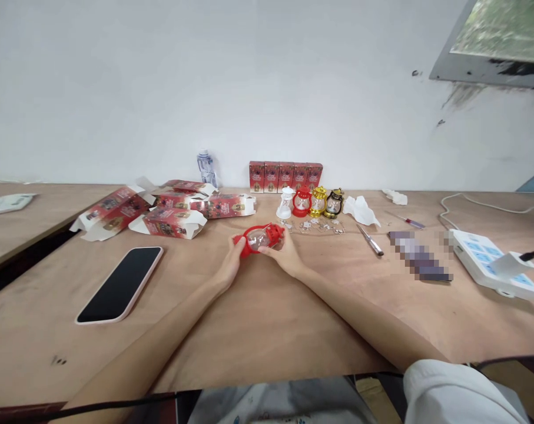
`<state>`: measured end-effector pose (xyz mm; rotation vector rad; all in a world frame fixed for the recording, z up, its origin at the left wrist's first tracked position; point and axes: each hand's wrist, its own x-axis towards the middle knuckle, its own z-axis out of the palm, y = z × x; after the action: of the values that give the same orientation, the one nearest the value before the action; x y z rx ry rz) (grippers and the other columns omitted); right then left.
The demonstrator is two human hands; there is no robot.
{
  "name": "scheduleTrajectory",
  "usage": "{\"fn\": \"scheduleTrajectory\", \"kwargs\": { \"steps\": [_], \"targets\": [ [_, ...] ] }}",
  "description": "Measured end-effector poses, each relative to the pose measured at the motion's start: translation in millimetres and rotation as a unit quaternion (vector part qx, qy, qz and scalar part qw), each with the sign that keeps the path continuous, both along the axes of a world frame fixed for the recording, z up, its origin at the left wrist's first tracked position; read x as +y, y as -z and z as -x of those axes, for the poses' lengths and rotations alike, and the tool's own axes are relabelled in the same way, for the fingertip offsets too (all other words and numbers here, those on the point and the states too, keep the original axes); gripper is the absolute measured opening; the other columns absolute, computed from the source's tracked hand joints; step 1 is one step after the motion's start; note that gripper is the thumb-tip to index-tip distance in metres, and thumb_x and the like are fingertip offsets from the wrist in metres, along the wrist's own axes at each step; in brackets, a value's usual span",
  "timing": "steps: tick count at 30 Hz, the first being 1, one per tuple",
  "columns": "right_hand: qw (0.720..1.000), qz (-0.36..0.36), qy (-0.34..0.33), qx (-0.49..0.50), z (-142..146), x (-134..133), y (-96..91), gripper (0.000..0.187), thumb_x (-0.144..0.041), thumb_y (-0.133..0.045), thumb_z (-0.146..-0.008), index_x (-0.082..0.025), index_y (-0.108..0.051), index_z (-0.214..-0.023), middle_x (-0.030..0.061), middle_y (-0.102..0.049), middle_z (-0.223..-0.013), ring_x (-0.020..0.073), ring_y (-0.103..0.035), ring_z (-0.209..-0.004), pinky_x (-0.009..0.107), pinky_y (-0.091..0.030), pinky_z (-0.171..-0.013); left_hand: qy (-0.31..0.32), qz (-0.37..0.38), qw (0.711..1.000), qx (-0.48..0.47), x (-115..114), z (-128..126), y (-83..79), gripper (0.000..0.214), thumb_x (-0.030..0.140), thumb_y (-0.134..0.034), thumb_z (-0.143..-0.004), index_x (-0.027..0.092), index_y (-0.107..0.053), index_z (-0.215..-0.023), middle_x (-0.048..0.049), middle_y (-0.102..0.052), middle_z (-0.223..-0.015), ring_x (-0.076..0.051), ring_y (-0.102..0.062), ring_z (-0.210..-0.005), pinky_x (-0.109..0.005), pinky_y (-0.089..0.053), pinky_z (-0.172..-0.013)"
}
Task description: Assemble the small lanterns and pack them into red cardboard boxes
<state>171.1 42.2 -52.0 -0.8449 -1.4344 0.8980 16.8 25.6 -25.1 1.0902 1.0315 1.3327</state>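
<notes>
Both hands hold a small red lantern (258, 239) with a clear globe, tilted on its side above the table. My left hand (232, 259) is closed around its base end at the left. My right hand (287, 254) grips the top end, with the thumb against the globe. Behind the hands stand several small lanterns in a row: a white one (285, 203), a red one (301, 202), a gold one (318, 201) and a black one (334, 203). Small clear-looking pieces (313, 226) lie in front of them.
Open red boxes (173, 222) lie at the left, a phone (120, 285) nearer. Against the wall are a bottle (206, 168) and closed red boxes (286, 177). To the right are crumpled tissue (360, 211), screwdrivers (371, 241), a blurred item (419, 256) and a power strip (491, 262).
</notes>
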Motion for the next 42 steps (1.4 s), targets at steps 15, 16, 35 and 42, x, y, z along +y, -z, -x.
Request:
{"fn": "scheduleTrajectory", "kwargs": {
  "steps": [15,16,35,42],
  "targets": [
    [0.967,-0.035,0.246,-0.059,-6,-2,-7.7,0.050,-0.029,-0.068,-0.072,-0.019,-0.044,-0.114,0.0121,-0.052,-0.119,0.0214,-0.052,-0.106,0.041,-0.045,-0.093,-0.325,-0.248,0.708,0.576,29,89,-26.6,0.041,0.025,-0.050,-0.078,0.015,-0.052,-0.118,-0.0153,-0.033,-0.146,-0.034,-0.023,-0.135,-0.050,-0.012,-0.109],
    [0.963,-0.037,0.256,-0.076,-6,-2,-7.5,0.048,-0.029,-0.067,-0.073,-0.018,-0.045,-0.114,0.0122,-0.052,-0.117,0.0222,-0.051,-0.107,0.042,-0.044,-0.094,-0.325,-0.246,0.709,0.575,33,95,-24.9,0.046,0.026,-0.051,-0.078,0.016,-0.050,-0.122,-0.0146,-0.033,-0.146,-0.033,-0.023,-0.136,-0.050,-0.011,-0.109],
    [0.795,-0.432,0.199,-0.376,7,-40,-24.5,0.035,-0.023,-0.051,-0.084,-0.018,-0.049,-0.118,0.0123,-0.054,-0.115,0.0221,-0.053,-0.104,0.037,-0.046,-0.087,-0.138,-0.432,0.729,0.513,4,51,-25.6,0.018,0.025,-0.047,-0.085,0.022,-0.062,-0.095,-0.0043,-0.068,-0.099,-0.021,-0.059,-0.102,-0.040,-0.035,-0.096],
    [0.872,-0.327,0.135,-0.337,5,-32,-20.6,0.028,-0.023,-0.050,-0.086,-0.014,-0.050,-0.112,0.0142,-0.060,-0.110,0.0220,-0.056,-0.103,0.036,-0.048,-0.087,-0.116,-0.430,0.749,0.489,-2,33,-11.5,0.015,0.021,-0.051,-0.081,0.020,-0.061,-0.092,-0.0043,-0.068,-0.098,-0.021,-0.061,-0.099,-0.042,-0.036,-0.098]
  ]
}}
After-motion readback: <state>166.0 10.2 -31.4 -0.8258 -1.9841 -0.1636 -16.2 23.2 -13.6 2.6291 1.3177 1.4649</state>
